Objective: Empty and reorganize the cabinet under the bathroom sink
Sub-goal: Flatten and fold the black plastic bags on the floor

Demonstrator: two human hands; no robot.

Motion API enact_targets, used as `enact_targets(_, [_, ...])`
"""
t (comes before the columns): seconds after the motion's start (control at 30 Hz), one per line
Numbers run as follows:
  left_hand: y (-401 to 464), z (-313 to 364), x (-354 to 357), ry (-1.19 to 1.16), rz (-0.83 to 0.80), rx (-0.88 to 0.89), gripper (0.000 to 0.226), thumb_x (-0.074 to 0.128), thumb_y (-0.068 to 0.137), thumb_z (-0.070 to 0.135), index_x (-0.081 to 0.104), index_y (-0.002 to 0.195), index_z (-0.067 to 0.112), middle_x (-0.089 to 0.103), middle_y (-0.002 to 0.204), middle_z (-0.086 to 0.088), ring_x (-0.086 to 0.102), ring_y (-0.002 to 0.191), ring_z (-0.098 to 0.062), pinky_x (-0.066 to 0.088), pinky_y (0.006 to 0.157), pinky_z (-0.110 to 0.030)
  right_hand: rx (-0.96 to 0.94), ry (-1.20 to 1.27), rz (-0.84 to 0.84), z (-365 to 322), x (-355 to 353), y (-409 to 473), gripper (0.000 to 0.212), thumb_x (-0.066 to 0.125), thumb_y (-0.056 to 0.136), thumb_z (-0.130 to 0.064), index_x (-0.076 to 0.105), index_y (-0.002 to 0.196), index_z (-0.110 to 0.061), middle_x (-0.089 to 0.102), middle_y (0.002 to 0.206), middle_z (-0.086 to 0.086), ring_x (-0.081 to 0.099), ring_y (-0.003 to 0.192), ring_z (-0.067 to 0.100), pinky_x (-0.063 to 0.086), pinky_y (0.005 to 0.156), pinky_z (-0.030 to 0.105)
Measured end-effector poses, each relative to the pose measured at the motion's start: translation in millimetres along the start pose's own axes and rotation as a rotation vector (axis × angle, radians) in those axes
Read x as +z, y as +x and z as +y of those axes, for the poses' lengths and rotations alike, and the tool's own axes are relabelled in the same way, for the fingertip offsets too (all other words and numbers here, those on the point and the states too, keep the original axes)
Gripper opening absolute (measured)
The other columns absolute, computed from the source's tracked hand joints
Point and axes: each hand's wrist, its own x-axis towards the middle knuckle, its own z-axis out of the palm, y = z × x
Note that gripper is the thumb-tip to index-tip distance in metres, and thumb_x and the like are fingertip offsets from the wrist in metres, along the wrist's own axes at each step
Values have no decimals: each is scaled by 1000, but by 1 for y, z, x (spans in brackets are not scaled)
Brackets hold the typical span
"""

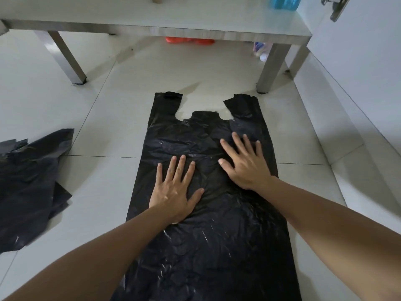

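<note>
Pressing flat, left hand point(174, 193) and right hand point(246, 165), fingers spread and gripping nothing, rest on black plastic bag point(208, 235) lying on tiled floor point(104, 118) before worktop point(152, 16). Second black bag point(30, 183) lies left. No legible writing.

Left hand point(173, 192), right hand point(245, 164) pressed flat on black plastic bag point(217, 246), tiled floor point(97, 181).

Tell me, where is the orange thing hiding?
In the head view, the orange thing lies on the floor under the low table, near its far edge, straight beyond the handles of the black bag spread on the tiles.
</note>
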Motion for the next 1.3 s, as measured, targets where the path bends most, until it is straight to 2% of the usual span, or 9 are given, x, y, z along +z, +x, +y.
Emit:
enact_targets(0.13, [0, 3, -6, -15, -15, -9, 84, -2, 83, 72, -8, 154, 27, -14, 162, -3, -16, 148, -24, -7, 119, -52, 194, 70, -72, 15, 4, 15, 69, 15, 94, -70, -2, 155, -41, -8, 165, 0, -11, 151, 27, -7, 118, 59])
enact_targets(0.3, [36, 13, -31, -60, 177, -64, 78, 17, 86, 67, 37, 141, 16, 34, 148, -14, 27, 139, -32, 14, 118, -52, 201, 1, -33, 17, 10, 15, 71, 6, 93, -72, -6, 155, -40, -10, 165, 0, -13, 151, 28, -5, 118, 59])
enact_targets(0.5, [88, -17, -24, -68, -66, -157, 88, 3, 81, 81, -12, 153, 33, -17, 161, -4, -20, 147, -30, -8, 115, -60, 216, 25, -38, 18, 7, 20, 68, 14, 95, -68, 6, 155, -38, -1, 165, 1, -7, 151, 28, -5, 118, 56])
enact_targets(0.6, [85, -21, -16, -49, -34, -149, 88, -2, 79, 82, -17, 151, 34, -19, 161, -3, -20, 147, -30, -7, 115, -61, 273, 170, 304, 21, -4, 28, 54, 33, 95, -54, 47, 136, -21, 44, 143, 9, 36, 136, 30, 23, 112, 50])
enact_targets(0.67, [86, -19, -14, -40, -16, -146, 87, -2, 80, 82, -17, 151, 34, -19, 161, -3, -20, 147, -31, -7, 115, -61, 403, 293, 438, 32, -20, 48, 40, 45, 96, -42, 52, 125, -15, 52, 128, 9, 47, 120, 28, 35, 100, 43])
enact_targets(0.83, [87, -21, -11, -17, 19, -152, 88, -9, 78, 82, -21, 150, 34, -21, 160, -5, -21, 146, -32, -5, 115, -62, 626, 519, 213, 66, -57, 124, 44, 46, 98, -39, 50, 134, -13, 54, 133, 11, 51, 121, 31, 42, 101, 43])
enact_targets(1.03, [86, -21, -10, -20, 29, -147, 87, -10, 78, 81, -22, 150, 33, -22, 160, -5, -22, 146, -32, -5, 115, -62, 652, 454, 23, 68, -62, 168, 45, 71, 80, -47, 64, 106, -12, 66, 105, 5, 62, 99, 29, 52, 90, 40])
enact_targets(1.17, [85, -20, -8, -18, 34, -149, 87, -10, 78, 80, -22, 150, 33, -23, 159, -5, -23, 145, -32, -6, 115, -62, 713, 477, 168, 69, -58, 172, 21, 67, 83, -23, 69, 102, -16, 68, 105, 5, 64, 96, 28, 54, 86, 36])
enact_targets(1.3, [85, -20, -9, -29, 44, -149, 87, -7, 80, 80, -17, 151, 32, -18, 161, -5, -20, 147, -32, -6, 115, -62, 733, 491, 365, 76, -62, 166, 19, 67, 89, -31, 71, 104, -21, 69, 108, 4, 63, 105, 29, 50, 94, 40])
